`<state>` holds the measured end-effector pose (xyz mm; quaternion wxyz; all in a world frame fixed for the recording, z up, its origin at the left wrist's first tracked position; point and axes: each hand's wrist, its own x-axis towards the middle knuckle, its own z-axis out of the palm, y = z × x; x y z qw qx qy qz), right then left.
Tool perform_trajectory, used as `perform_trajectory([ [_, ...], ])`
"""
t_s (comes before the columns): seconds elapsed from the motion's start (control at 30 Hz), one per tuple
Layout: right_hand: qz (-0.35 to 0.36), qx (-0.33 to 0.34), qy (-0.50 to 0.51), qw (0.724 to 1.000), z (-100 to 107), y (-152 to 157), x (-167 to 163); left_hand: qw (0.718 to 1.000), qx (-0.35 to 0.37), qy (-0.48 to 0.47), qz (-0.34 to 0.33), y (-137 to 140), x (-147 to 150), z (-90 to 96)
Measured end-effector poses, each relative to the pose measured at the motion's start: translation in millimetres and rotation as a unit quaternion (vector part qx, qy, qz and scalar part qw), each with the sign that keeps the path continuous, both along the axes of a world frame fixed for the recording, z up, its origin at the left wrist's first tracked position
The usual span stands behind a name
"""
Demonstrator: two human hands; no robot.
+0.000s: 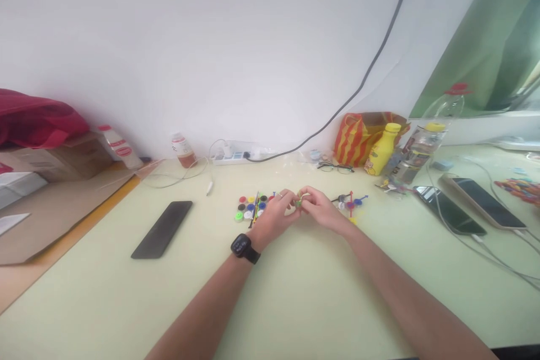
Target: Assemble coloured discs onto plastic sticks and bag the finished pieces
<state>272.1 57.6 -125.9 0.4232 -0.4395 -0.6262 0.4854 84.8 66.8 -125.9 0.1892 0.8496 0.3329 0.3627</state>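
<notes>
My left hand [278,214] and my right hand [319,209] meet above the middle of the table, fingertips pinched together. Between them shows a small green plastic piece [298,203], held from both sides; its exact shape is too small to make out. Beside and partly behind my left hand lie several round caps [239,216] in red, yellow, black, blue, white and green, with thin coloured sticks [255,208] across them. To the right of my right hand rest more pieces: blue, white and yellow discs and a red arrow-tipped stick [351,202].
A black flat slab [162,229] lies left. Along the wall stand a drink bottle [184,150], a power strip [230,158], glasses [336,167], a striped bag [354,138] and a yellow bottle [383,149]. Two phones [449,211] with cables [498,259] lie right; cardboard [63,208] sits left.
</notes>
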Motion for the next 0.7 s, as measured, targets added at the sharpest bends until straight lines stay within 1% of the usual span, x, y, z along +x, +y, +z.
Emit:
perform_trajectory([
  [0.1,-0.026,0.013,-0.027,0.999,-0.1,-0.6,-3.1,1.0,-0.013,-0.014,0.001,-1.1,0.8,1.4],
  [0.17,-0.033,0.008,-0.028,0.999,-0.7,-0.4,-4.8,1.0,-0.021,-0.014,0.004,-2.5,1.2,3.9],
  [0.27,-0.031,-0.026,0.018,0.999,-1.6,-0.7,-6.3,0.999,-0.044,-0.019,0.012,-4.5,1.4,7.3],
  [0.37,-0.023,-0.056,0.059,0.996,-1.6,-2.0,-7.3,0.998,-0.06,-0.03,-0.003,-4.6,0.7,6.9],
  [0.47,-0.009,-0.062,0.053,0.997,-0.1,-4.3,-8.6,0.998,-0.049,-0.032,-0.016,-2.5,-0.7,3.2],
  [0.63,0.026,-0.058,0.038,0.997,3.3,-8.0,-10.3,0.999,-0.033,-0.023,-0.013,-0.4,-1.9,0.3],
  [0.7,0.024,-0.05,0.021,0.998,3.6,-8.0,-9.2,0.999,-0.033,-0.02,-0.013,-0.4,-2.1,0.9],
])
